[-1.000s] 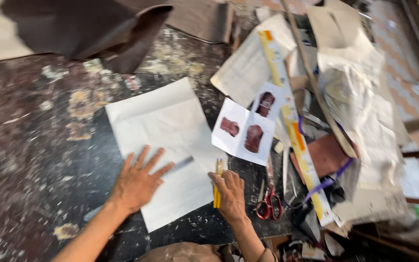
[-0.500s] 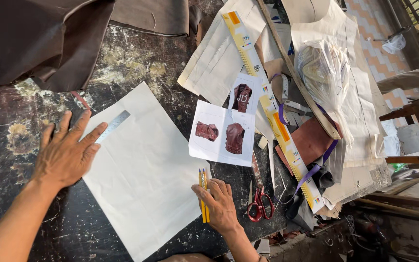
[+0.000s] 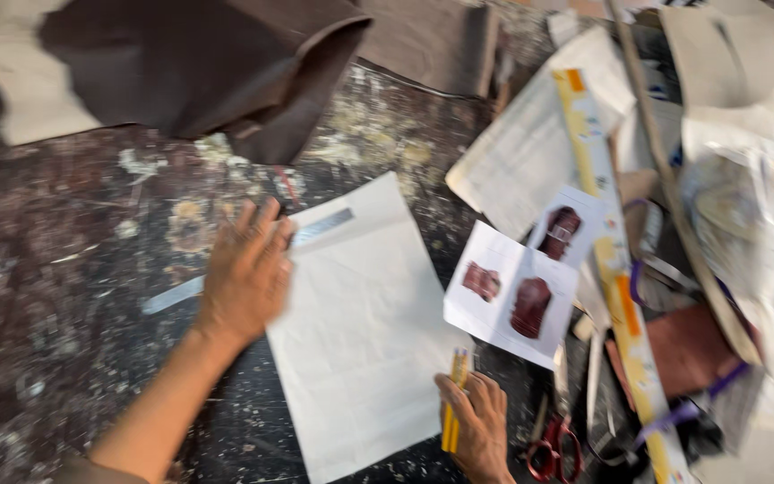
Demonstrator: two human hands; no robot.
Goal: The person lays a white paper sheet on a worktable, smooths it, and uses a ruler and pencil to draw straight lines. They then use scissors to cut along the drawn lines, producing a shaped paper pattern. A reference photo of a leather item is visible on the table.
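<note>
My left hand (image 3: 245, 273) lies flat on a thin metal ruler (image 3: 320, 228) that runs along the left edge of a blank white sheet of paper (image 3: 365, 332) on the dark, paint-stained table (image 3: 55, 269). My right hand (image 3: 479, 426) sits at the sheet's lower right corner and holds a yellow pencil (image 3: 452, 401) upright. A smaller white sheet with pictures of brown leather items (image 3: 512, 294) lies just right of the blank sheet.
A folded piece of dark brown leather (image 3: 199, 67) lies at the top left. A long yellow ruler (image 3: 611, 260), red-handled scissors (image 3: 553, 448), a brown leather piece (image 3: 692, 345) and heaped papers (image 3: 754, 206) crowd the right side.
My left hand has slid with the metal ruler to the sheet's left edge. My right hand stays at the lower right with the pencil. The view has shifted.
</note>
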